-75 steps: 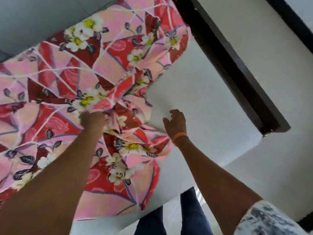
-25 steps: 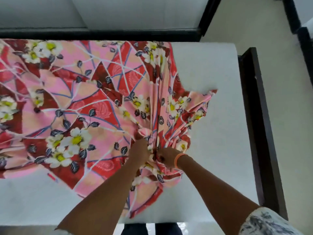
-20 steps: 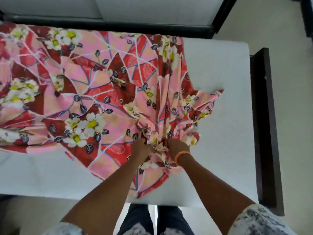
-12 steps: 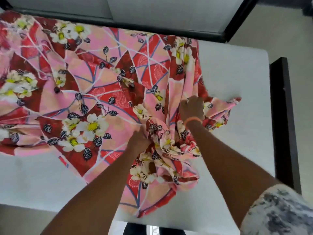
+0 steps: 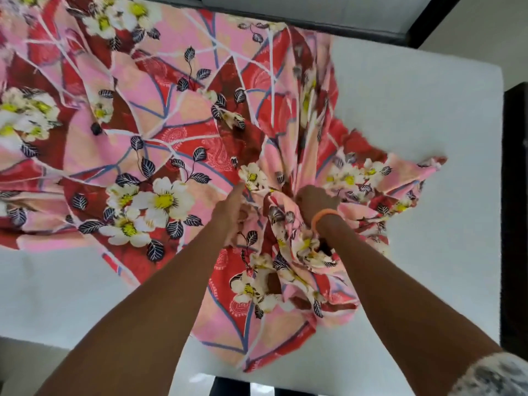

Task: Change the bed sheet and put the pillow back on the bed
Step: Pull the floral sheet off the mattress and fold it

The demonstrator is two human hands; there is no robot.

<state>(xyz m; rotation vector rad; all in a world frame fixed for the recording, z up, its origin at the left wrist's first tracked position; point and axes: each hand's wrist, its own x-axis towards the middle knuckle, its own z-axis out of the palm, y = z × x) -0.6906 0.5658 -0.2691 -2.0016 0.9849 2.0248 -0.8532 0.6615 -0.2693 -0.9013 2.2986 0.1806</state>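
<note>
A pink and red floral bed sheet point(image 5: 160, 115) lies crumpled over the bare white mattress point(image 5: 423, 115), covering its left and middle. My left hand point(image 5: 233, 207) grips a gathered bunch of the sheet near the middle. My right hand point(image 5: 315, 202), with an orange band on the wrist, grips bunched folds just to the right. Loose cloth hangs in a heap under both wrists. No pillow is in view.
A dark bed frame point(image 5: 514, 212) runs along the mattress's right side and another dark edge point(image 5: 357, 27) along the far side. Pale floor shows at the top right. My legs stand at the mattress's near edge.
My right hand has drawn back toward me from farther up the sheet and now grips folds beside my left hand. The view has moved closer to the sheet.
</note>
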